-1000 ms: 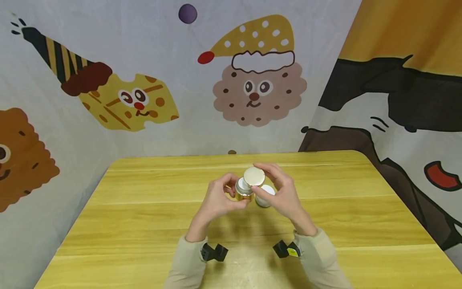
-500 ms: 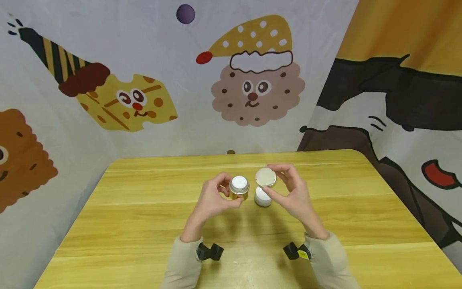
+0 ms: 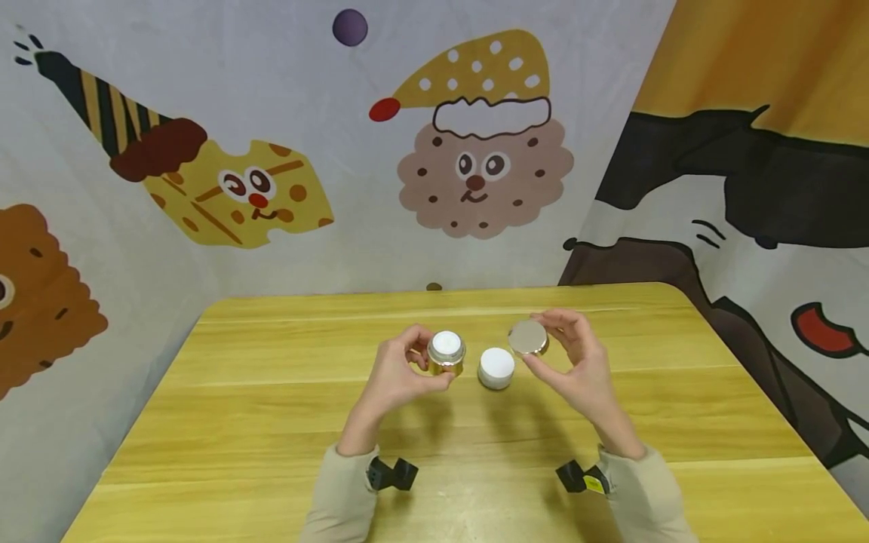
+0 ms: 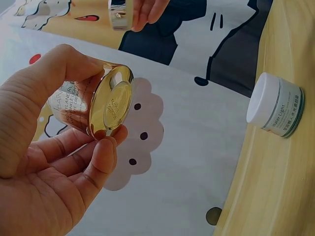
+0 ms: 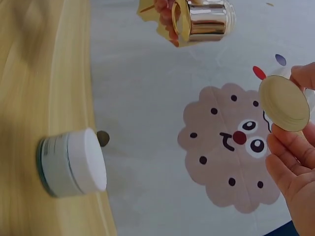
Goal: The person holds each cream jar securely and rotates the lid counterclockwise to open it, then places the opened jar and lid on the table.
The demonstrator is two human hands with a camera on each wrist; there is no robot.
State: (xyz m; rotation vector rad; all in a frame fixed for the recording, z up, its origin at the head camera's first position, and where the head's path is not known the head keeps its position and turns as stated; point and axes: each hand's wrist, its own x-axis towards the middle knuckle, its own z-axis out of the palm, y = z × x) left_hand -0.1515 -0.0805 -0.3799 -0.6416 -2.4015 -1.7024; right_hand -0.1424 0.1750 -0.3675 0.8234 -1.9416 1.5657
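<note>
My left hand (image 3: 402, 371) grips a gold cream jar (image 3: 446, 356) by its sides above the table, thumb in front and fingers behind. The jar has no lid on, and a white round surface shows at its top. In the left wrist view the gold base of the jar (image 4: 112, 104) faces the camera. Between thumb and fingers my right hand (image 3: 577, 366) pinches a gold lid (image 3: 529, 338), held apart from the jar to its right. The lid's pale inner side shows in the right wrist view. A white cream jar (image 3: 496, 368) with its lid on stands upright between my hands.
All this is over a wood-grain table (image 3: 271, 422). Behind it hangs a cloth backdrop (image 3: 366, 249) printed with cartoon food. A dark wrist camera (image 3: 391, 474) sits on each sleeve.
The gold lid has come away from over the gold jar and moved right with my right hand. My left hand has shifted slightly left with the jar. The white jar stays in place.
</note>
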